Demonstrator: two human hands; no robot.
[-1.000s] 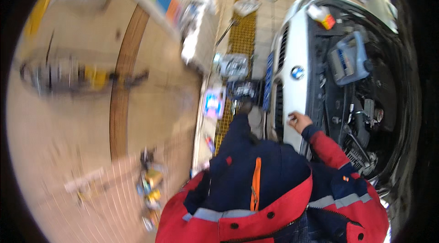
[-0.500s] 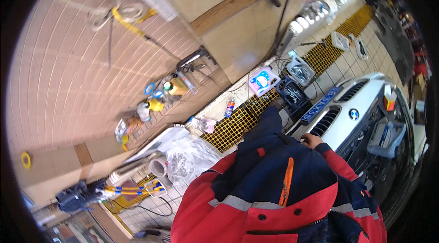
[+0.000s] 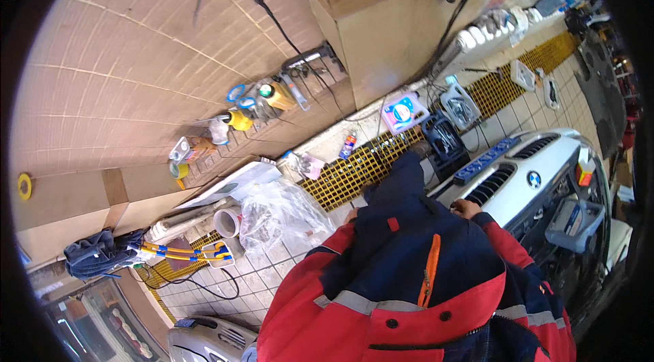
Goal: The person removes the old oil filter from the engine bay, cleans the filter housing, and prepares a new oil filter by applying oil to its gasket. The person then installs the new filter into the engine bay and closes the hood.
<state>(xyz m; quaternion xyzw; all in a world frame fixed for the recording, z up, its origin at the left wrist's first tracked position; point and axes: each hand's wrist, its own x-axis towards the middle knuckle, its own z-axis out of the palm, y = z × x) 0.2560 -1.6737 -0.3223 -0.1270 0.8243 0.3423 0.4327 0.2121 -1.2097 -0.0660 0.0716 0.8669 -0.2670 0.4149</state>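
My right hand hangs at my right side, beside the front of a white car. Its fingers are curled; whatever they may hold is too small to make out. Of my left hand only a small piece shows past my jacket, and its fingers are hidden. The car's dark grille and blue number plate are nearest to my right hand. Upon the uncovered engine bay lie a grey-blue jug and a small orange-and-white box.
A yellow floor grating runs along the wall ledge. On or beside it are a pink jug, a spray can, a clear jug and a dark case. Clear plastic sheeting and a bucket lie left. Another car stands lower left.
The view has turned and shifted, showing more of the second car at lower left. A bit of my left hand has come into sight. My right hand stays beside the white car, fingers curled.
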